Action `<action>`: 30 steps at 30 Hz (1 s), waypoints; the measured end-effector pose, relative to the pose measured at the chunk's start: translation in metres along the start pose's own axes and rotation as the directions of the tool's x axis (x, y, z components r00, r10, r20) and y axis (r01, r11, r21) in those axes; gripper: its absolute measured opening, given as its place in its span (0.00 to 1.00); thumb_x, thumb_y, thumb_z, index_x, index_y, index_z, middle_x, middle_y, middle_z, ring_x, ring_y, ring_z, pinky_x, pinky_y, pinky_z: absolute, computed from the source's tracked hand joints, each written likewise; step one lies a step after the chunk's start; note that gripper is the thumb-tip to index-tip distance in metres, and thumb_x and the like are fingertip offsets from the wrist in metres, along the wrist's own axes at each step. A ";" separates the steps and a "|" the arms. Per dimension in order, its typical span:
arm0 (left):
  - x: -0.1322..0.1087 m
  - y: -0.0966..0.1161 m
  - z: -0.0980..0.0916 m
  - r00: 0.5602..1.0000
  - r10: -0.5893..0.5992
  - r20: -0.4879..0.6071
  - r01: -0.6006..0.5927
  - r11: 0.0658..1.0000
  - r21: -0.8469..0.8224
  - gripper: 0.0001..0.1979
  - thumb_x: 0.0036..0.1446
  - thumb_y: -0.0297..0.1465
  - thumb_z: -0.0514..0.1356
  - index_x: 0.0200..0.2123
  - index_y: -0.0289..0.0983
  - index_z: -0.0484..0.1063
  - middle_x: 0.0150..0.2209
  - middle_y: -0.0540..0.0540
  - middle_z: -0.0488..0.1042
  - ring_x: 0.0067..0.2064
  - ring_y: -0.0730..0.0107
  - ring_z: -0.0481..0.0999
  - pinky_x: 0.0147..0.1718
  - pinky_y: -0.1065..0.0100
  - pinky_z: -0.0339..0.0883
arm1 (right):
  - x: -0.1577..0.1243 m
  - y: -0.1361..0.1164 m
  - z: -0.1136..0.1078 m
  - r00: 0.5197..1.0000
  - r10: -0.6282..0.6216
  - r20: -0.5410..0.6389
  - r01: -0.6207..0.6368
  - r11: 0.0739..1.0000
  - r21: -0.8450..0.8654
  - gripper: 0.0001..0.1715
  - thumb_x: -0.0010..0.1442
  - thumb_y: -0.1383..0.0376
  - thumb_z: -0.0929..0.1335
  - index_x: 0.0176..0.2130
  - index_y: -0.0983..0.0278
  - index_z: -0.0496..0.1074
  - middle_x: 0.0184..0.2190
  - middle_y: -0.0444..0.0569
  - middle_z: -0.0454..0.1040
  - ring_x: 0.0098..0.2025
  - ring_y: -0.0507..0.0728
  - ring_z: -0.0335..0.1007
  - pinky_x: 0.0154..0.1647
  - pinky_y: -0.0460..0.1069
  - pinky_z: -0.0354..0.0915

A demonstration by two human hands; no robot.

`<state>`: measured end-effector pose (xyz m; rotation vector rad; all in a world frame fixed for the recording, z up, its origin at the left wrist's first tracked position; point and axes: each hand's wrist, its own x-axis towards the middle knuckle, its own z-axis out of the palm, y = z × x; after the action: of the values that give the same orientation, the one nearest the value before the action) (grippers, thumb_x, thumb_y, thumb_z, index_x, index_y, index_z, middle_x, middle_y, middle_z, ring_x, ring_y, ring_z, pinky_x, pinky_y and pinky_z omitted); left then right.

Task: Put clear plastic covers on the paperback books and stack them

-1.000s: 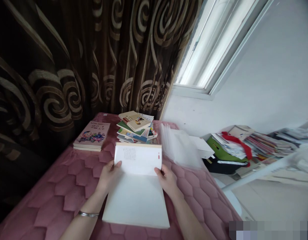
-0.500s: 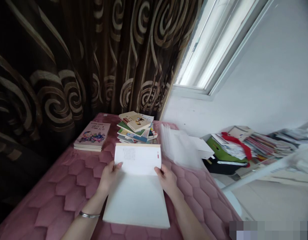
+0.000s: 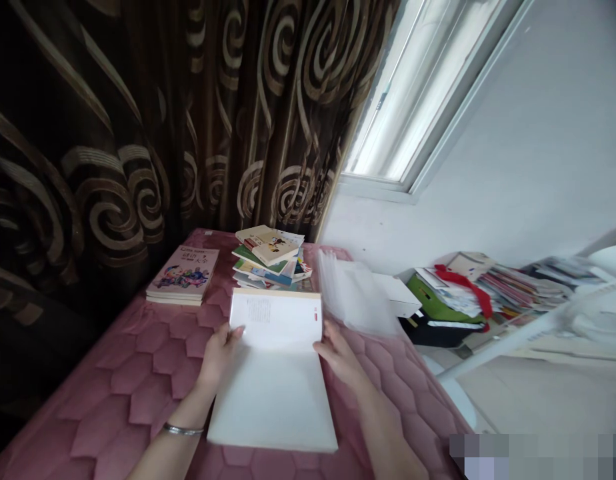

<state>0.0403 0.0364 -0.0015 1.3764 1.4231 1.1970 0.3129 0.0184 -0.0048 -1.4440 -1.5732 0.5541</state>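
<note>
A white book (image 3: 273, 393) lies on the pink quilted surface (image 3: 133, 380) with its cover flap (image 3: 275, 320) raised toward the far side. My left hand (image 3: 221, 357) pinches the flap's left edge, thumb on top. At the flap's right edge rests my right hand (image 3: 341, 353), its fingers stretched out against the book. A silver bangle (image 3: 182, 430) circles my left wrist.
Beyond the book sit a loose stack of colourful books (image 3: 271, 260), a pink picture book pile (image 3: 184, 273) to the left, and clear plastic sleeves (image 3: 355, 297) to the right. A dark swirl-patterned curtain (image 3: 138, 113) hangs behind. Cluttered books and a green box (image 3: 433, 300) lie right.
The view has shifted slightly. My right hand has loosened from gripping the flap edge to lying more open beside it. The book and left hand stay put.
</note>
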 end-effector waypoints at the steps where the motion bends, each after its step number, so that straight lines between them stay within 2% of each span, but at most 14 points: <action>1: 0.000 0.000 0.000 1.000 -0.001 0.002 0.001 1.000 -0.002 0.21 0.50 0.48 0.56 0.32 0.35 0.72 0.29 0.45 0.79 0.33 0.60 0.76 0.29 0.68 0.66 | 0.002 0.000 -0.003 1.000 -0.016 -0.026 0.017 0.998 0.056 0.24 0.55 0.57 0.64 0.50 0.61 0.67 0.42 0.50 0.77 0.42 0.58 0.73 0.40 0.51 0.69; 2: -0.001 0.000 0.000 1.000 0.002 0.002 -0.002 1.000 -0.006 0.21 0.50 0.48 0.56 0.33 0.35 0.72 0.29 0.45 0.79 0.33 0.60 0.77 0.28 0.68 0.66 | 0.005 -0.002 -0.006 0.997 -0.016 -0.074 0.022 0.996 0.084 0.25 0.55 0.57 0.64 0.51 0.62 0.67 0.44 0.52 0.75 0.44 0.59 0.72 0.41 0.52 0.69; 4: 0.000 -0.002 0.000 1.000 0.012 0.006 -0.012 1.000 -0.017 0.22 0.50 0.49 0.56 0.33 0.35 0.71 0.30 0.44 0.79 0.34 0.59 0.77 0.29 0.68 0.66 | 0.013 -0.010 -0.012 0.966 -0.020 -0.257 0.026 0.999 0.020 0.22 0.56 0.56 0.63 0.48 0.63 0.67 0.44 0.55 0.74 0.43 0.60 0.71 0.42 0.54 0.68; 6: 0.001 -0.004 0.001 1.000 0.021 0.007 -0.021 1.000 -0.013 0.22 0.50 0.49 0.56 0.33 0.35 0.71 0.30 0.44 0.79 0.34 0.59 0.77 0.30 0.68 0.67 | 0.021 -0.026 -0.016 0.910 -0.128 -0.394 0.078 0.987 -0.142 0.18 0.58 0.56 0.63 0.44 0.64 0.69 0.41 0.55 0.73 0.42 0.60 0.69 0.44 0.56 0.66; 7: 0.001 -0.005 0.001 1.000 0.025 0.006 -0.025 1.000 -0.002 0.22 0.50 0.49 0.56 0.33 0.35 0.71 0.30 0.43 0.79 0.34 0.59 0.77 0.31 0.67 0.67 | 0.025 -0.037 -0.017 0.891 -0.210 -0.403 0.121 0.965 -0.234 0.16 0.59 0.58 0.62 0.43 0.63 0.70 0.40 0.54 0.73 0.42 0.60 0.68 0.45 0.56 0.65; 9: 0.003 -0.006 0.001 0.999 0.039 -0.003 -0.039 0.999 0.024 0.20 0.50 0.48 0.55 0.33 0.36 0.71 0.32 0.43 0.80 0.35 0.59 0.77 0.34 0.66 0.68 | 0.032 -0.063 -0.015 0.885 -0.369 -0.284 0.246 0.889 -0.387 0.14 0.62 0.60 0.61 0.41 0.63 0.72 0.39 0.53 0.73 0.43 0.60 0.66 0.47 0.55 0.62; 11: 0.003 -0.006 0.001 0.998 0.058 -0.017 -0.057 0.997 0.043 0.19 0.51 0.47 0.54 0.33 0.37 0.71 0.33 0.42 0.80 0.36 0.59 0.77 0.36 0.66 0.68 | 0.040 -0.088 -0.006 0.893 -0.430 -0.136 0.320 0.817 -0.480 0.13 0.64 0.62 0.61 0.41 0.61 0.74 0.41 0.51 0.74 0.44 0.59 0.65 0.46 0.53 0.59; 13: 0.004 -0.006 0.002 0.997 0.072 -0.027 -0.071 0.996 0.058 0.19 0.51 0.46 0.53 0.33 0.37 0.71 0.34 0.41 0.80 0.37 0.58 0.77 0.37 0.65 0.68 | 0.048 -0.106 0.007 0.909 -0.416 -0.006 0.343 0.758 -0.554 0.12 0.64 0.62 0.62 0.41 0.60 0.74 0.43 0.50 0.74 0.46 0.59 0.63 0.45 0.53 0.56; 15: 0.004 -0.006 0.002 0.997 0.078 -0.026 -0.076 0.994 0.074 0.19 0.52 0.46 0.53 0.33 0.37 0.70 0.34 0.41 0.80 0.37 0.58 0.77 0.37 0.65 0.68 | 0.056 -0.115 0.023 0.923 -0.379 0.061 0.337 0.724 -0.602 0.11 0.64 0.61 0.64 0.43 0.59 0.74 0.43 0.49 0.74 0.48 0.59 0.62 0.45 0.53 0.54; 20: 0.004 -0.007 0.002 0.993 0.119 -0.028 -0.117 0.991 0.062 0.18 0.52 0.47 0.53 0.33 0.38 0.70 0.34 0.42 0.80 0.36 0.60 0.77 0.37 0.65 0.67 | 0.073 -0.116 0.048 0.970 -0.234 0.064 0.221 0.737 -0.639 0.10 0.63 0.60 0.66 0.40 0.60 0.75 0.40 0.49 0.76 0.48 0.61 0.63 0.45 0.53 0.51; 25: 0.005 -0.010 0.003 0.994 0.103 -0.030 -0.100 0.990 0.100 0.19 0.53 0.47 0.52 0.31 0.38 0.69 0.29 0.45 0.78 0.32 0.62 0.75 0.34 0.67 0.66 | 0.077 -0.119 0.050 0.994 -0.081 0.069 0.106 0.802 -0.587 0.09 0.63 0.62 0.65 0.36 0.59 0.76 0.40 0.46 0.77 0.46 0.58 0.67 0.45 0.51 0.52; 30: 0.003 -0.006 0.002 0.996 0.081 -0.022 -0.079 0.993 0.091 0.18 0.53 0.47 0.53 0.30 0.38 0.68 0.30 0.44 0.78 0.33 0.61 0.75 0.35 0.67 0.66 | 0.079 -0.120 0.049 0.992 -0.109 0.066 0.128 0.808 -0.575 0.10 0.63 0.63 0.65 0.33 0.58 0.76 0.38 0.45 0.78 0.46 0.59 0.68 0.47 0.53 0.53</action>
<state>0.0404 0.0396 -0.0077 1.4971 1.4676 1.2189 0.2141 0.0786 0.0935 -1.7623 -1.9448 0.0017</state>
